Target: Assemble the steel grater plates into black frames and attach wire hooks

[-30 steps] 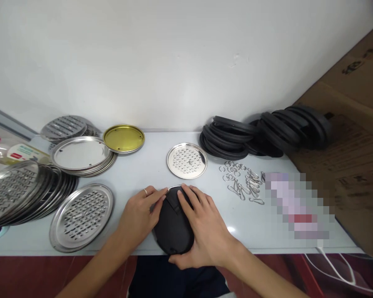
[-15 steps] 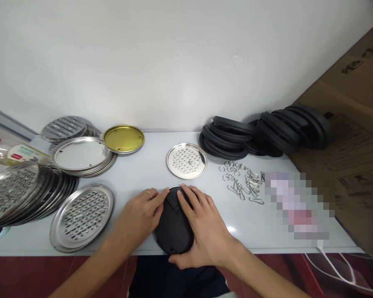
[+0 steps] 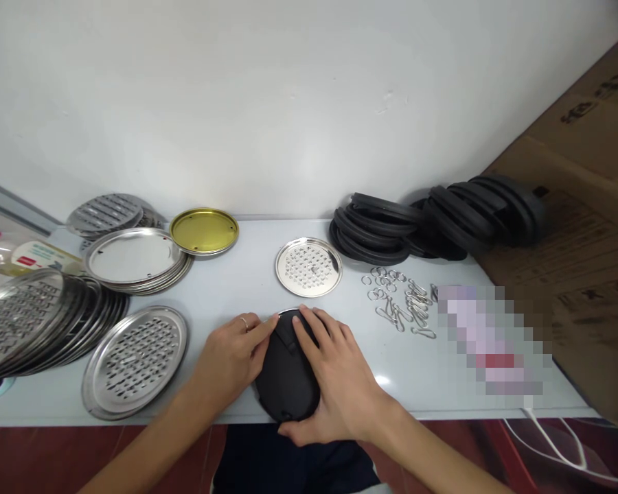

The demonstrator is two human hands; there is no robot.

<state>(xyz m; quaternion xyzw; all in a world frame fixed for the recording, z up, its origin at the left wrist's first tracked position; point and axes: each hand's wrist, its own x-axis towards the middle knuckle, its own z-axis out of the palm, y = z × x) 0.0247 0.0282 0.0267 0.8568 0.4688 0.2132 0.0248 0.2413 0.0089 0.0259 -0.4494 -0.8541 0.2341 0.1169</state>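
A black round plastic holder [image 3: 287, 381] lies at the front edge of the table, with a dark raised tab near its top and a thin shiny rim at its far edge. My right hand [image 3: 342, 387] wraps around its right side, fingers across the top and thumb at the near edge. At the upper left rim, my left hand [image 3: 242, 350], with a ring on one finger, pinches the edge; what lies under its fingertips is hidden. Just beyond the holder lies a small round metal grater plate [image 3: 309, 266].
On the left stand stacks of metal grater plates [image 3: 20, 315], plain silver discs [image 3: 134, 255], a gold disc [image 3: 204, 231] and a loose grater plate [image 3: 136, 360]. To the right are black round holders [image 3: 373, 226], metal rings and clips [image 3: 417, 309], a blurred object [image 3: 487, 343] and a cardboard box [image 3: 577, 240].
Almost nothing differs. Both hands keep their hold on the black holder, and the whole view has shifted very slightly.
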